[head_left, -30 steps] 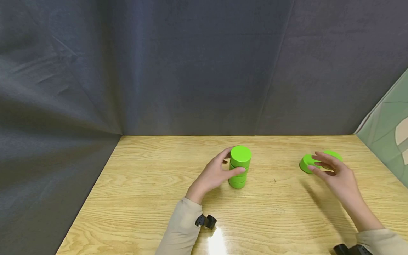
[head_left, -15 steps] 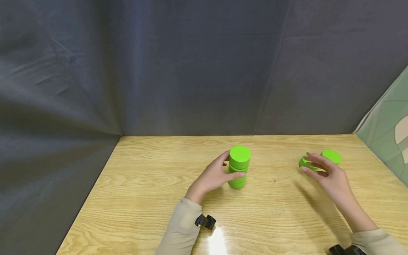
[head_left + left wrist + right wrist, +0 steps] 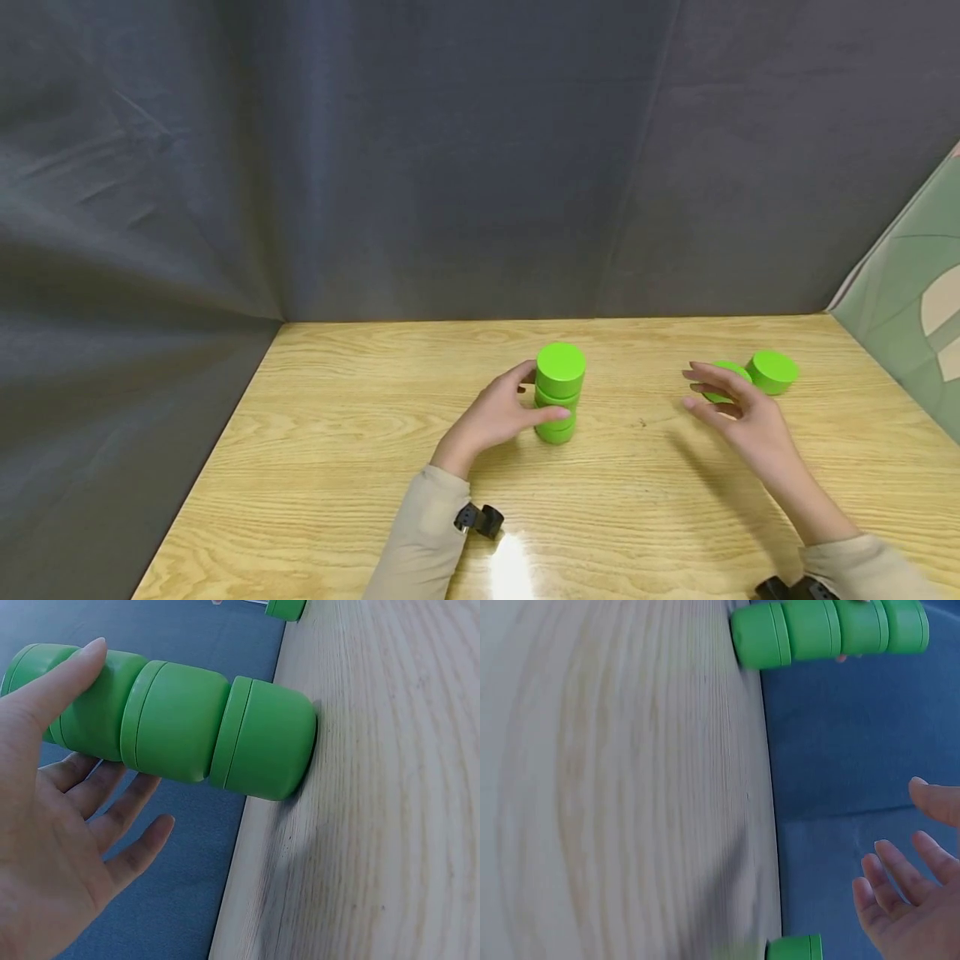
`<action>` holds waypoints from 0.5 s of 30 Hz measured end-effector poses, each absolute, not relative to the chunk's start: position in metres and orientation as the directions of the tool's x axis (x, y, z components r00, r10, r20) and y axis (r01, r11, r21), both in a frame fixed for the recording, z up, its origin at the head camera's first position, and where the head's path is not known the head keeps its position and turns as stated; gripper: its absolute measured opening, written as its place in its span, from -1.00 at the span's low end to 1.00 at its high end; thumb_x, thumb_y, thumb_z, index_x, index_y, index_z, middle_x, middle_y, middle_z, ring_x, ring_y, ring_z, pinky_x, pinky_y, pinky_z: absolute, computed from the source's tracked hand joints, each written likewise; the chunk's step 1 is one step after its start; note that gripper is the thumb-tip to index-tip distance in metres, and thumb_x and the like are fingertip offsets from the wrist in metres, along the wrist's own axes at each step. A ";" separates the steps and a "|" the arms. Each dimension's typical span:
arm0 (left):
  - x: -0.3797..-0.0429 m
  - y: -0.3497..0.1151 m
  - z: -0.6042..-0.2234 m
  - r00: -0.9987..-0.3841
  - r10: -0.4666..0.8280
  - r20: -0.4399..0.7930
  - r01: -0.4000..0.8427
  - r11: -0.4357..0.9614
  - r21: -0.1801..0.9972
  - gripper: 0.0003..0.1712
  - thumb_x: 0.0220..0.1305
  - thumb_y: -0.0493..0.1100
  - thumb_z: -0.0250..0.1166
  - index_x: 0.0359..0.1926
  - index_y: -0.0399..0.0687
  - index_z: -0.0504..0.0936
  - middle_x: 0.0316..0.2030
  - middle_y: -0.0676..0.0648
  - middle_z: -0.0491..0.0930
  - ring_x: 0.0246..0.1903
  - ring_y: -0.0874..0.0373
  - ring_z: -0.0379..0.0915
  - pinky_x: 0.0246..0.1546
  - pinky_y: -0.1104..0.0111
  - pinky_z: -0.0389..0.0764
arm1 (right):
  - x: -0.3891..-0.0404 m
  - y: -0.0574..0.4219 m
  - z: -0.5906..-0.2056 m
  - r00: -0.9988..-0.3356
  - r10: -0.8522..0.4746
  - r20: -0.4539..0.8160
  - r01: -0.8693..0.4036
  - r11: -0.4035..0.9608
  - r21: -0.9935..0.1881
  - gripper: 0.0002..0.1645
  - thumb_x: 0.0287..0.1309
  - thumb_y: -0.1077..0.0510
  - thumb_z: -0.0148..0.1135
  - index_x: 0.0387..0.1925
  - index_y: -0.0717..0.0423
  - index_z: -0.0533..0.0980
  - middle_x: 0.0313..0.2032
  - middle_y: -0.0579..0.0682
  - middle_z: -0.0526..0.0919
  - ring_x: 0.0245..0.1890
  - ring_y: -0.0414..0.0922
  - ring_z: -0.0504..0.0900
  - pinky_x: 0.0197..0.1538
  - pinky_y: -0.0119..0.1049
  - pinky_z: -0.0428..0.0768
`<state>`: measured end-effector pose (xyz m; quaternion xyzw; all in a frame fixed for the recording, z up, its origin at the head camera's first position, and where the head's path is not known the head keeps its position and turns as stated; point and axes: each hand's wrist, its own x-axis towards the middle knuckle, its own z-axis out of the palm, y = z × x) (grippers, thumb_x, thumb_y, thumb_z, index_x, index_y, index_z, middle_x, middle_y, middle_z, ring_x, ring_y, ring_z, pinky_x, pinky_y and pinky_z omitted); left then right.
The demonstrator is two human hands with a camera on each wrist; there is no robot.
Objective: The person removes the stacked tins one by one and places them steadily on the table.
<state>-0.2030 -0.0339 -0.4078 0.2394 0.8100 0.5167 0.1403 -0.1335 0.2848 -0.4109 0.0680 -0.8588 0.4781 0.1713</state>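
Several small round green lidded tubs stand in an upright stack (image 3: 561, 372) on the table, each with a seam near its top. My left hand (image 3: 495, 417) grips the stack around its upper part, thumb on the near side and fingers on the far side. The left wrist view shows the thumb against an upper tub (image 3: 109, 694), while the lowest tub (image 3: 262, 739) rests on the wood. My right hand (image 3: 750, 425) hovers over the table with fingers loosely spread and nothing in them. It partly hides one green tub (image 3: 735, 368); another tub (image 3: 772, 372) sits just right of that.
The wooden table (image 3: 337, 442) ends at a dark grey curtain (image 3: 450, 167) at the back and left. A green patterned panel (image 3: 911, 292) borders the right side. A small black device (image 3: 480, 521) is strapped to the left wrist.
My right hand has moved left, away from the two loose tubs, so more of them shows. The left hand keeps its hold on the stack, which stays in place.
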 end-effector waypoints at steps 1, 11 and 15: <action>-0.203 -0.034 -0.408 -0.848 0.530 0.019 0.242 0.353 0.904 -0.15 0.16 0.16 0.46 0.42 0.18 0.33 0.18 0.11 0.49 0.23 0.04 0.35 0.19 0.06 0.41 | -0.134 0.282 -0.412 -0.932 0.042 0.361 -0.285 0.531 -0.798 -0.43 0.20 0.34 0.35 0.25 0.29 0.45 -0.01 -0.48 0.57 -0.05 -0.48 0.53 -0.09 -0.69 0.47; -0.205 -0.035 -0.411 -0.853 0.521 0.023 0.243 0.357 0.902 -0.20 0.15 0.17 0.46 0.37 0.20 0.39 0.12 0.16 0.51 0.22 0.06 0.36 0.17 0.05 0.43 | -0.131 0.254 -0.411 -0.929 -0.007 0.369 -0.320 0.515 -0.796 -0.44 0.17 0.35 0.37 0.22 0.30 0.47 0.01 -0.30 0.61 -0.03 -0.44 0.53 -0.09 -0.61 0.52; -0.206 -0.035 -0.412 -0.853 0.521 0.026 0.245 0.356 0.902 -0.21 0.15 0.18 0.46 0.36 0.21 0.40 0.11 0.17 0.51 0.22 0.06 0.36 0.16 0.05 0.44 | -0.129 0.242 -0.408 -0.925 -0.011 0.379 -0.334 0.496 -0.801 -0.44 0.15 0.36 0.39 0.20 0.29 0.48 0.02 -0.23 0.64 -0.02 -0.42 0.54 -0.09 -0.58 0.53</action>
